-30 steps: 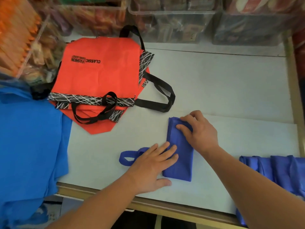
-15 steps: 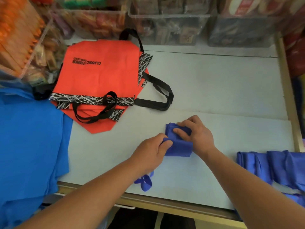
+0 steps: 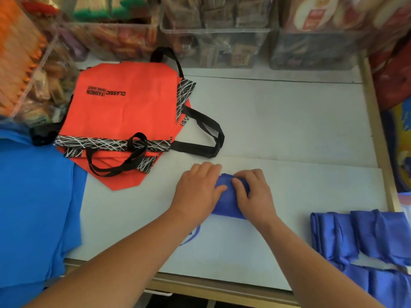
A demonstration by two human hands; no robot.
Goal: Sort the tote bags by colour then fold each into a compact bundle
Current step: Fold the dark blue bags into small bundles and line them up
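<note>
While both of my hands bear down on it, the folded blue tote bag [image 3: 226,202] lies on the white table top [image 3: 289,130] as a short, thick bundle. My left hand [image 3: 196,192] lies palm down on the bundle's left side, its fingers fairly straight and its thumb pressed on the cloth. My right hand [image 3: 255,194] covers the bundle's right side, with bent fingers hooked over the far end and the thumb pressing on top. One blue handle loop [image 3: 192,237] of this bag peeks out on the near side, just beneath my left forearm. Beyond the bundle and to its left lies the stack of flat orange tote bags [image 3: 124,112] with black handles [image 3: 200,134]. Well to the bundle's right sit the blue folded bundles [image 3: 360,234]. Far to its left lies bright blue fabric [image 3: 33,207]. Clear plastic bins [image 3: 213,41] stand far beyond it.
</note>
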